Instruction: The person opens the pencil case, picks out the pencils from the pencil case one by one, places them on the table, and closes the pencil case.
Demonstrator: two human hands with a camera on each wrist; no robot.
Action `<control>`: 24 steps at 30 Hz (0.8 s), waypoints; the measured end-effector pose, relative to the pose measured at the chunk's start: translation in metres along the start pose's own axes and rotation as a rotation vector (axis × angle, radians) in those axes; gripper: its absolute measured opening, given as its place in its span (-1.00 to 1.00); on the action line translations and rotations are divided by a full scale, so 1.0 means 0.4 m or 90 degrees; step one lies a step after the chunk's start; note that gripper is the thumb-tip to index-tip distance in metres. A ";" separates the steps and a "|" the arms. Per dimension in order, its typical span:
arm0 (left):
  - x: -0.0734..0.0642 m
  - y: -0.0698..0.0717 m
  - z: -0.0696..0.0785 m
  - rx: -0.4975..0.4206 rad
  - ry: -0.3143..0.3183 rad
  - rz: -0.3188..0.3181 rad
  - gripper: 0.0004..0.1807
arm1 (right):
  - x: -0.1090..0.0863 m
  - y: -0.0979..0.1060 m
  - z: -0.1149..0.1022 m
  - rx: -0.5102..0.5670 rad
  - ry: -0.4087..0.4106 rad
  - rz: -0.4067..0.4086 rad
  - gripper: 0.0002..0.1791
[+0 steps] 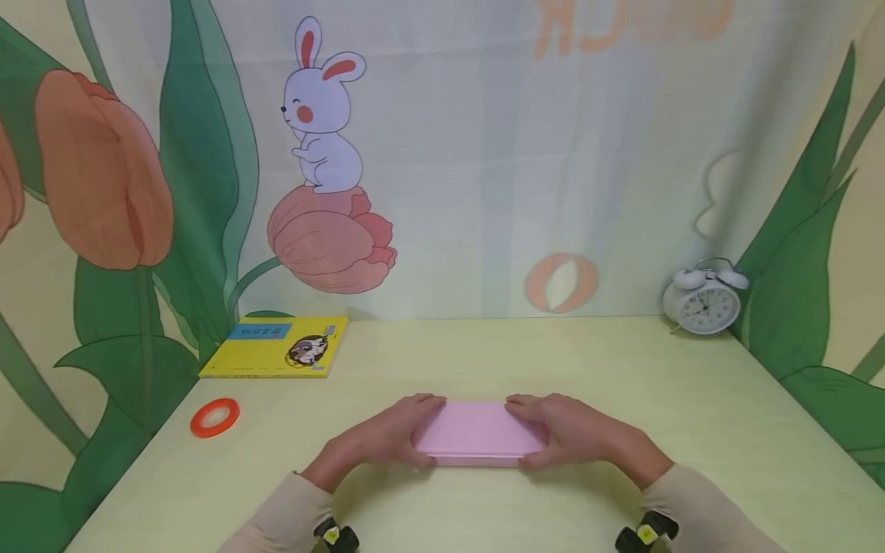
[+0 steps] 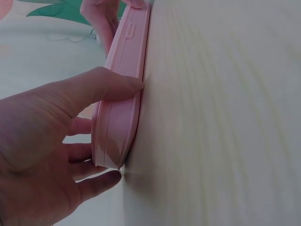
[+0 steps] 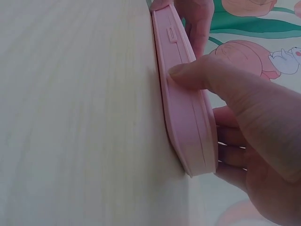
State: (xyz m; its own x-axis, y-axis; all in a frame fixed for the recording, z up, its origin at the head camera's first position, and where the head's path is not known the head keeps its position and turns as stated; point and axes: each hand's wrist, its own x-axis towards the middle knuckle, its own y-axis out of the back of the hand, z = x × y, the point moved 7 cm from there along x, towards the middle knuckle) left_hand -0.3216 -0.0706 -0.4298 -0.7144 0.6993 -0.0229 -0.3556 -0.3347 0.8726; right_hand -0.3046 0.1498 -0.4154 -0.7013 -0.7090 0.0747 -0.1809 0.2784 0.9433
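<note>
A flat pink case (image 1: 480, 430) with a small latch on its front edge lies closed on the table, near the front middle in the head view. My left hand (image 1: 397, 432) grips its left end, thumb on the front side and fingers around the end and far side. At the opposite end my right hand (image 1: 568, 432) holds it the same way. Both wrist views show the case (image 2: 124, 70) from its side, a seam running along it, with a thumb pressed against that side. The bottom of the case (image 3: 183, 103) faces the table and is hidden.
A yellow book (image 1: 263, 357) with a dog picture lies at the back left. In front of it is an orange tape ring (image 1: 215, 418). A white alarm clock (image 1: 704, 299) stands at the back right corner. Behind the table (image 1: 525, 353) hangs a printed curtain (image 1: 456, 153).
</note>
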 end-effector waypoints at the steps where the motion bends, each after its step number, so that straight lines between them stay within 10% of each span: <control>1: -0.002 0.001 -0.001 0.002 0.002 0.000 -0.01 | 0.002 0.000 -0.001 -0.003 0.005 0.003 -0.11; 24: 0.009 0.003 -0.011 0.017 0.016 -0.013 -0.02 | 0.014 -0.005 0.012 0.011 0.033 0.025 -0.17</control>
State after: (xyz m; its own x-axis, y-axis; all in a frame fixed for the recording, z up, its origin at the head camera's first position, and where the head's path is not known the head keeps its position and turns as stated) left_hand -0.3274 -0.0711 -0.4312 -0.7219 0.6900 -0.0532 -0.3549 -0.3030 0.8845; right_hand -0.3116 0.1485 -0.4185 -0.6715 -0.7297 0.1288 -0.1656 0.3171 0.9338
